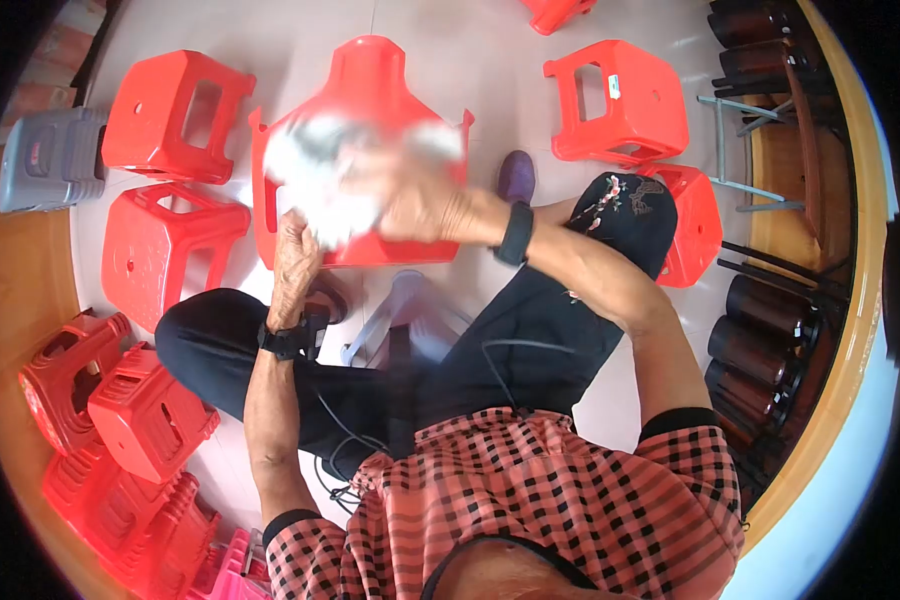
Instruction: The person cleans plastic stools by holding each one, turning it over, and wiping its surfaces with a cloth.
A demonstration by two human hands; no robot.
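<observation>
Straight ahead, between the knees, a red plastic stool (368, 75) lies with its legs toward me. My right hand (405, 192), blurred by motion, is on a white and grey cloth (320, 165) over the stool. The cloth is smeared too, and its far right part spreads past my right hand. With its fingers curled, my left hand (296, 250) is at the stool's near left part, beside the cloth's lower edge; its fingers are wrapped round the stool's edge.
Red stools stand at the left (150, 120) and right (650, 105), with more piled at lower left (140, 415). Grey stools (45, 160) are stacked at far left. Dark cylindrical objects (765, 305) and a folding metal frame (745, 185) line the right wall.
</observation>
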